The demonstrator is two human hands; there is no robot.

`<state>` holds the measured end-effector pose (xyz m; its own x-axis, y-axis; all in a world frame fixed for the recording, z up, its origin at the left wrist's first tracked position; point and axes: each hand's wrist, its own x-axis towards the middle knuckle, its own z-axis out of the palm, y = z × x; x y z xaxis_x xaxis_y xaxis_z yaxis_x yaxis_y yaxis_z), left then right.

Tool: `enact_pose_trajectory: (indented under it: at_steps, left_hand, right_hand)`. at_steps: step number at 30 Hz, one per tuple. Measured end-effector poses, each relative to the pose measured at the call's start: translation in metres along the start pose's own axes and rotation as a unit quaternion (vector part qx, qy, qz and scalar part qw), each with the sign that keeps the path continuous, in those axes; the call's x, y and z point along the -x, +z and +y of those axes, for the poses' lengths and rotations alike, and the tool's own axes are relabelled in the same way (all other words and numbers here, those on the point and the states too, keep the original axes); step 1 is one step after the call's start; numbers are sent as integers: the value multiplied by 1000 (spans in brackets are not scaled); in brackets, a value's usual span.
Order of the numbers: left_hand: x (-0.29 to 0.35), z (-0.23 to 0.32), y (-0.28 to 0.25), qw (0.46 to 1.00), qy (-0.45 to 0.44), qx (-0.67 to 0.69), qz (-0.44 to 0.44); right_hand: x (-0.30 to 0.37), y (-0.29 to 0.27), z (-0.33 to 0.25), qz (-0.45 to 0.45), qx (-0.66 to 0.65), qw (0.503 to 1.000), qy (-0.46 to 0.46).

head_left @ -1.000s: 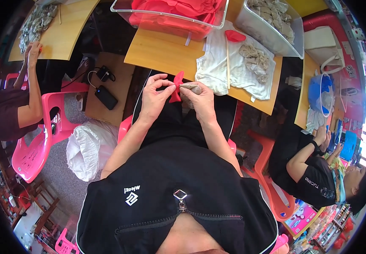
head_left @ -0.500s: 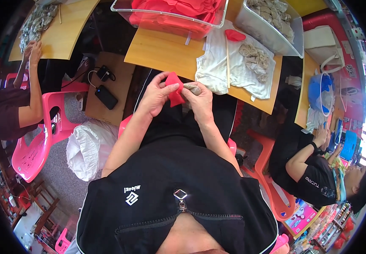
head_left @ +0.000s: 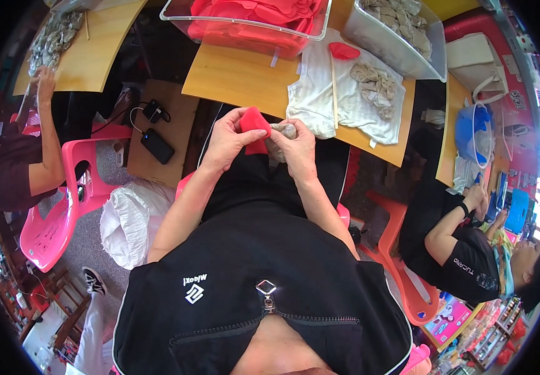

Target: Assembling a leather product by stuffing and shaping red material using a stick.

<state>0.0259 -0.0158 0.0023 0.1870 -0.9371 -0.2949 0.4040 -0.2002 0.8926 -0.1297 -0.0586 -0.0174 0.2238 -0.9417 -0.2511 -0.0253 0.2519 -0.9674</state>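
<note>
Above my lap, just off the table's near edge, my left hand (head_left: pixel 227 140) pinches a soft red fabric piece (head_left: pixel 253 119) between thumb and fingers. Close beside it, my right hand (head_left: pixel 299 147) is closed on a crumpled greyish-beige cloth (head_left: pixel 275 152), its thumb meeting the red piece's edge. How the cloth and the red piece join is hidden by my fingers. On the table lies a white garment (head_left: pixel 317 94), bearing a thin wooden stick (head_left: pixel 334 94), another red piece (head_left: pixel 344 50) and a crumpled beige cloth (head_left: pixel 373 87).
Clear bins of red pieces (head_left: pixel 251 25) and beige cloths (head_left: pixel 401 28) stand on the far table (head_left: pixel 232 78). Co-workers sit left (head_left: pixel 26 156) and right (head_left: pixel 464 250). A white sack (head_left: pixel 129 225) and pink chair (head_left: pixel 51 231) are left; an orange chair (head_left: pixel 395 262) is right.
The red piece has turned in my left fingers, showing a broader face. The left co-worker's hands have shifted. A leg in light trousers with a dark shoe has appeared at lower left.
</note>
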Motion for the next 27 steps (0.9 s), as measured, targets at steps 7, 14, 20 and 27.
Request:
enact_pose_trajectory:
  at_steps: [7,14,20,27]
  left_hand:
    - [-2,-9,-3,997,-24,63,28]
    - [-2,-10,-5,999,-27,27,23]
    - [-2,-8,-1,991,-97,86,28]
    - [-5,-22,-7,986,-110,126,17]
  right_hand:
    - [2,-1,-6,-77,-230,960,143]
    - [2,0,-1,-107,-337,896,269]
    - [7,7,10,-87,-199,969,117]
    - [9,14,5,-48,-219,972,74]
